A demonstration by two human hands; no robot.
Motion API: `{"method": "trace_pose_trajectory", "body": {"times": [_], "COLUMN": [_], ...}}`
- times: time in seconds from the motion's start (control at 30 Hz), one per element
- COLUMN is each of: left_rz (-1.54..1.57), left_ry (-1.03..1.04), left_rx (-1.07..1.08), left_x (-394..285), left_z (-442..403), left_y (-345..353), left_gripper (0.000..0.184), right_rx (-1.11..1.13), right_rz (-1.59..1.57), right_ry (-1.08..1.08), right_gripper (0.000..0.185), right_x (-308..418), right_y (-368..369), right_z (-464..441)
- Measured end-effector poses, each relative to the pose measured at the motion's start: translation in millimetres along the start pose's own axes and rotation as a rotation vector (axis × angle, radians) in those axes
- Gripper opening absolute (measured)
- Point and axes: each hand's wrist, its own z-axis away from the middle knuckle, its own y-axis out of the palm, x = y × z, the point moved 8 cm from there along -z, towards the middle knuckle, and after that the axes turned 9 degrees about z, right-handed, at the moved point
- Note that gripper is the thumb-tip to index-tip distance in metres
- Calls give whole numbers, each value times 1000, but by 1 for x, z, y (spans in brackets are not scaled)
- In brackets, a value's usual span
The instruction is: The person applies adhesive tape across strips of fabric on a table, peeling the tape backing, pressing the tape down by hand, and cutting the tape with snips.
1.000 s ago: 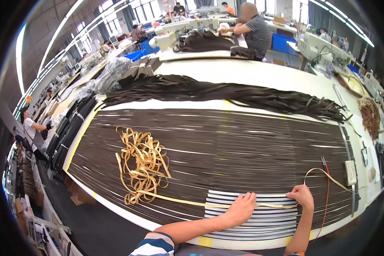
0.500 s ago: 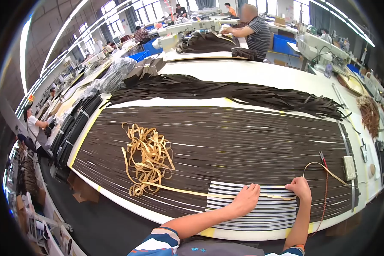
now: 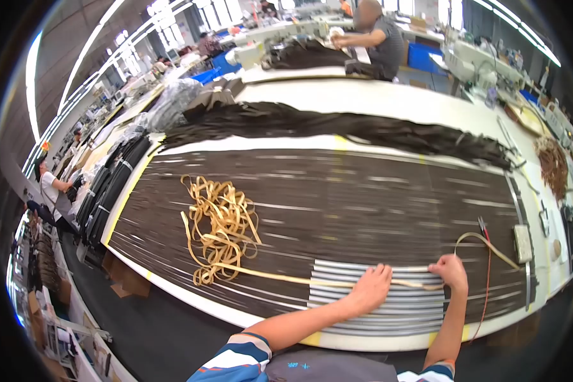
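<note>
Long dark strips (image 3: 286,219) lie side by side across the white table. Near its front edge is a patch of white and dark stripes (image 3: 344,318). A tan ribbon (image 3: 280,277) runs from a tangled tan pile (image 3: 219,216) over this patch. My left hand (image 3: 370,290) presses down across the ribbon, its fingers close together. At the patch's right edge my right hand (image 3: 451,272) is closed in a pinch at the ribbon; the exact grip is hidden. Beyond it the ribbon loops towards a pale block (image 3: 521,243).
Red-handled snips (image 3: 483,228) on a red cord lie right of my right hand. A heap of dark strips (image 3: 337,127) stretches across the back. Bundled black strips (image 3: 111,184) are at the left edge. A co-worker (image 3: 382,44) is at the far table; another person (image 3: 54,191) stands left.
The camera view has shifted, so the table and both hands sit higher in the picture. My left hand has moved slightly right along the ribbon. My right hand stays at the patch's right edge.
</note>
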Motion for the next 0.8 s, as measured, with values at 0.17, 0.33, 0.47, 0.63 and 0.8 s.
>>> {"method": "trace_pose_trajectory", "body": {"times": [0.17, 0.33, 0.47, 0.63, 0.8], "left_rz": [-69, -9, -15, -10, 104], "left_ry": [-31, -8, 29, 17, -57], "left_rx": [59, 84, 52, 85, 162], "left_x": [1, -2, -5, -5, -4], "left_z": [-5, -7, -8, -9, -14], "left_y": [5, -3, -8, -8, -5], "left_gripper": [29, 42, 31, 47, 53], "right_rx": [30, 85, 90, 77, 65], "right_rz": [-140, -129, -105, -116, -131], "right_ry": [-73, 69, 136, 212, 245], "right_gripper": [35, 30, 29, 31, 30], "right_x": [9, -17, -42, -74, -85], "right_y": [-10, -30, -46, -53, -50], "right_z": [2, 4, 1, -3, -2]}}
